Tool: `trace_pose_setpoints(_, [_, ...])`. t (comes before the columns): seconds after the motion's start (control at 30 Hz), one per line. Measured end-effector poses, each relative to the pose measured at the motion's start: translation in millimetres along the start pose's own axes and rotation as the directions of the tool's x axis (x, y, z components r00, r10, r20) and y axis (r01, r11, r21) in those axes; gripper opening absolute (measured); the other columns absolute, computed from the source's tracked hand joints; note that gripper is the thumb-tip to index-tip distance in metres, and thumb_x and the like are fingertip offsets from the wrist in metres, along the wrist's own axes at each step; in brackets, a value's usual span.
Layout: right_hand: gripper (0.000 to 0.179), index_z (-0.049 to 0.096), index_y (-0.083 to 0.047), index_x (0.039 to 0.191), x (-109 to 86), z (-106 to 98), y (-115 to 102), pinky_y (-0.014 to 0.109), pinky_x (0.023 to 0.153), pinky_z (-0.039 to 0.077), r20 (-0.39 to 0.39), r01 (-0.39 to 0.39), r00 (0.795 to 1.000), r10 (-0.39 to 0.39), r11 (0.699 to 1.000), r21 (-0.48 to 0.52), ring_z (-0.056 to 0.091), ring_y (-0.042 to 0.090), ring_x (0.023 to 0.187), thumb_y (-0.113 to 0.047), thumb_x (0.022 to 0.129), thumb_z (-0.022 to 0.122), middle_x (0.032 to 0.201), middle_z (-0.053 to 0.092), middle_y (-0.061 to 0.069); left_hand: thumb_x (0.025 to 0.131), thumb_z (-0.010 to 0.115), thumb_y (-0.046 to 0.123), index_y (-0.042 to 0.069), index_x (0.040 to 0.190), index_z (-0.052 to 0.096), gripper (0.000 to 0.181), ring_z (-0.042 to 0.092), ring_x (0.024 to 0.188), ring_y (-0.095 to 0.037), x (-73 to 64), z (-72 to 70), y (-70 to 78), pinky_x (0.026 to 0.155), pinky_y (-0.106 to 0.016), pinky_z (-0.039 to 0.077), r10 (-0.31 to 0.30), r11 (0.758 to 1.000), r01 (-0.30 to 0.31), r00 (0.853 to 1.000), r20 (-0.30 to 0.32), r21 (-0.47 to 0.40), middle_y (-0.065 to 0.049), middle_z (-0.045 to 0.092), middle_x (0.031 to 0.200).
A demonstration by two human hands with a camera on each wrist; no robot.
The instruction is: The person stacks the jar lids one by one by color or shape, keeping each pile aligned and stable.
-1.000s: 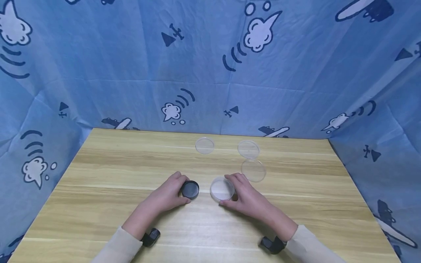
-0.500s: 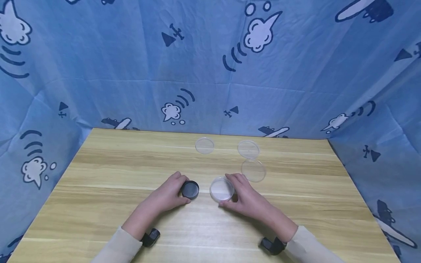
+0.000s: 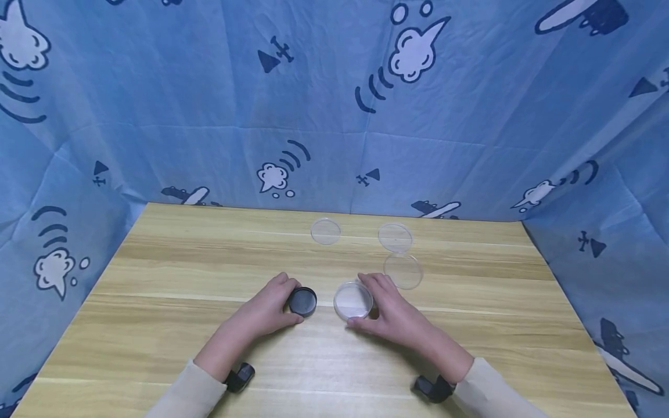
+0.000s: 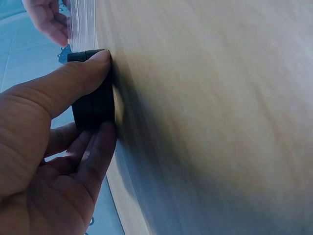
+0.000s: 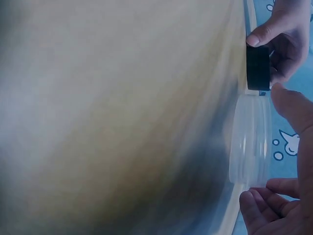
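Currently, both hands pinch something: the left hand [image 3: 268, 309] grips a shallow black round container [image 3: 302, 302] by its wall, thumb on the near side and fingers around the far side, while the right hand [image 3: 389, 312] holds a clear petri-style dish [image 3: 352, 301] the same way. Each item sits on the inner side of its hand, apparently flat on the tabletop [image 3: 157, 337]. Being round, neither has a long axis; what matters is that they lie level, side by side, with a narrow gap between them, the black container nearer the left hand and the clear dish nearer the right.

Beyond the right hand lie two clear discs, the nearer one [image 3: 402, 271] just past its fingers and the farther one [image 3: 395, 238] edge to edge with it or slightly overlapping. A third clear disc [image 3: 326, 231] lies ahead, between the hands. Farther out hangs a blue printed cloth [image 3: 324, 87].
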State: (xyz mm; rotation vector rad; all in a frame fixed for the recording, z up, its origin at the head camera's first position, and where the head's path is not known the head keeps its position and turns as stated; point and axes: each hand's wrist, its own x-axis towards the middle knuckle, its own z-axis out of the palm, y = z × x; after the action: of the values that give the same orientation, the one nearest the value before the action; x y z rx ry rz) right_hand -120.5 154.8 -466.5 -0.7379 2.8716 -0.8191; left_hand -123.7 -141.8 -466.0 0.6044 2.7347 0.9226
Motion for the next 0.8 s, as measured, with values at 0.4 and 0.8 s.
trace_pose_setpoints(0.4, [0.087, 0.044, 0.001, 0.154, 36.5, -24.9, 8.0, 0.053, 0.109, 0.051, -0.003, -0.016, 1.000, 0.017, 0.999, 0.039, 0.057, 0.034, 0.130, -0.044, 0.089, 0.081, 0.146, 0.054, 0.019, 0.079, 0.089, 0.013, 0.001, 0.116, 0.066, 0.045, 0.055, 0.094, -0.016, -0.7, 1.0, 0.9, 0.090, -0.039, 0.052, -0.002, 1.000, 0.002, 1.000, -0.007, 0.001, -0.005, 0.057, 0.100])
trace_pose_setpoints(0.8, [0.082, 0.044, 0.009, 0.150, 89.4, -31.8, 19.2, 0.057, 0.115, 0.045, 0.063, -0.036, 0.997, 0.035, 0.999, 0.026, 0.053, 0.042, 0.132, -0.038, 0.093, 0.077, 0.143, 0.053, 0.028, 0.079, 0.089, 0.012, 0.001, 0.115, 0.066, 0.044, 0.054, 0.093, -0.015, -0.1, 0.8, 0.3, 0.089, -0.038, 0.052, 0.004, 1.000, -0.004, 1.000, -0.009, -0.001, -0.005, 0.056, 0.099])
